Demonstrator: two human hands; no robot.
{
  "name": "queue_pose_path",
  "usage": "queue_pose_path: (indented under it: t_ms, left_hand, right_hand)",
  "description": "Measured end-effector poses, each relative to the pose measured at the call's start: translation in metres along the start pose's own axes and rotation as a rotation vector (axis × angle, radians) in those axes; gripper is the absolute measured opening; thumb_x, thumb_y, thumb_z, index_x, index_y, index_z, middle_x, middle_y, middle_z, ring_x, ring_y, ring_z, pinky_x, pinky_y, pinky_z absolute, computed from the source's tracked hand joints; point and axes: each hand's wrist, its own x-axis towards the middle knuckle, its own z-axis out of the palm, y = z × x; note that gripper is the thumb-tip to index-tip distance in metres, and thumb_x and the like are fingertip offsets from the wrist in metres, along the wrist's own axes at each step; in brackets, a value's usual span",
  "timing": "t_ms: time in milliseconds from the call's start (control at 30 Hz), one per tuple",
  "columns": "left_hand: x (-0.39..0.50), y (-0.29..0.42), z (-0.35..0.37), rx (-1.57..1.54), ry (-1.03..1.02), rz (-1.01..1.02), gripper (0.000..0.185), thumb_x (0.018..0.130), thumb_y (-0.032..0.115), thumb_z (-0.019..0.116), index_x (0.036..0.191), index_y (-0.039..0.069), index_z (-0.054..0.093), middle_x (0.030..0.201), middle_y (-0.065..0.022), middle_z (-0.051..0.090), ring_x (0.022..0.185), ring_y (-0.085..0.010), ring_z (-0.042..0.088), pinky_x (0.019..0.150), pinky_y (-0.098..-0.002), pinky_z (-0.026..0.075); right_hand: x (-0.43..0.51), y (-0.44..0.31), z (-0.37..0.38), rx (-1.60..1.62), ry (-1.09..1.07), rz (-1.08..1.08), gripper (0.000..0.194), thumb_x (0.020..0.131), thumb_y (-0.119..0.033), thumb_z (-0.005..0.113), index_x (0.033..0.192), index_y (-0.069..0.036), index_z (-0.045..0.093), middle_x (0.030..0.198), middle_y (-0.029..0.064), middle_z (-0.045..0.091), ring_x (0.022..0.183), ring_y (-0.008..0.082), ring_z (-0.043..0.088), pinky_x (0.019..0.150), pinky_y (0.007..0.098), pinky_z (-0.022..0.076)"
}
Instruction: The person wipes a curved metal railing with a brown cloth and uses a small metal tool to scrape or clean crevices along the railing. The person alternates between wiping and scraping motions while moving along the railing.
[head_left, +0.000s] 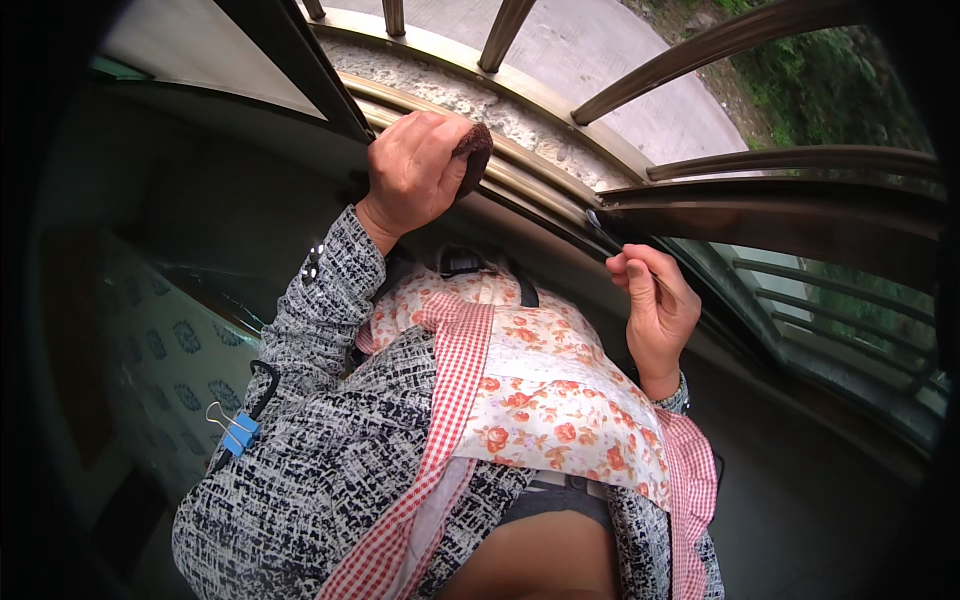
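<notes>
My left hand (415, 166) grips a folded dark brown cloth (474, 159) above the metal track (517, 178) of a sliding window. Between the fingers of my right hand (657, 304) is a thin dark handle, part of a slender tool (604, 234) that looks like a spoon. Its pale, rounded tip rests at the right end of the visible track, beside the dark frame of the right window sash (765, 217). To the left of the cloth, the edge of another dark sash (330, 75) meets the track.
Outside the track runs a rough concrete ledge (450, 86), with brown metal security bars (637, 71) beyond it. Pavement and greenery lie outside. A patterned covered surface (180, 360) is at the left. A blue binder clip (241, 433) hangs by my left sleeve; I wear a floral apron (555, 405).
</notes>
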Motion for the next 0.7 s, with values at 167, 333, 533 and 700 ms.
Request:
queue_pose_path:
  t_ms: [167, 333, 533, 700]
  left_hand:
    - [0.010, 0.009, 0.007, 0.010, -0.004, 0.037, 0.028, 0.082, 0.009, 0.068, 0.108, 0.002, 0.065, 0.093, -0.0132, 0.068, 0.080, -0.0336, 0.068, 0.072, -0.0416, 0.056]
    - [0.019, 0.012, 0.014, -0.015, -0.007, 0.077, 0.029, 0.080, 0.008, 0.069, 0.109, 0.003, 0.065, 0.094, -0.0128, 0.068, 0.081, -0.0330, 0.068, 0.072, -0.0414, 0.057]
    - [0.017, 0.010, 0.011, -0.043, 0.019, 0.096, 0.032, 0.078, 0.007, 0.070, 0.109, 0.004, 0.064, 0.094, -0.0115, 0.068, 0.081, -0.0308, 0.068, 0.073, -0.0401, 0.057]
    - [0.024, 0.012, 0.012, -0.042, 0.056, 0.143, 0.033, 0.076, 0.007, 0.072, 0.108, 0.005, 0.065, 0.092, -0.0096, 0.066, 0.079, -0.0287, 0.068, 0.071, -0.0384, 0.056]
  right_hand:
    - [0.016, 0.003, 0.003, -0.231, -0.001, -0.134, 0.007, 0.097, -0.004, 0.067, 0.101, 0.002, 0.067, 0.084, 0.0110, 0.070, 0.071, 0.0180, 0.069, 0.064, 0.0276, 0.0530]
    - [0.023, -0.005, 0.005, -0.464, -0.004, -0.193, 0.004, 0.096, -0.004, 0.067, 0.098, -0.001, 0.065, 0.075, 0.0123, 0.066, 0.066, 0.0241, 0.066, 0.060, 0.0311, 0.0508]
    - [0.024, -0.009, 0.022, -0.426, -0.003, -0.110, 0.004, 0.097, -0.005, 0.066, 0.099, -0.001, 0.065, 0.075, 0.0127, 0.065, 0.066, 0.0228, 0.066, 0.061, 0.0310, 0.0517]
    - [0.020, -0.013, 0.021, -0.554, 0.003, -0.148, 0.004, 0.097, -0.004, 0.065, 0.099, -0.001, 0.064, 0.077, 0.0127, 0.065, 0.066, 0.0219, 0.066, 0.061, 0.0308, 0.0518]
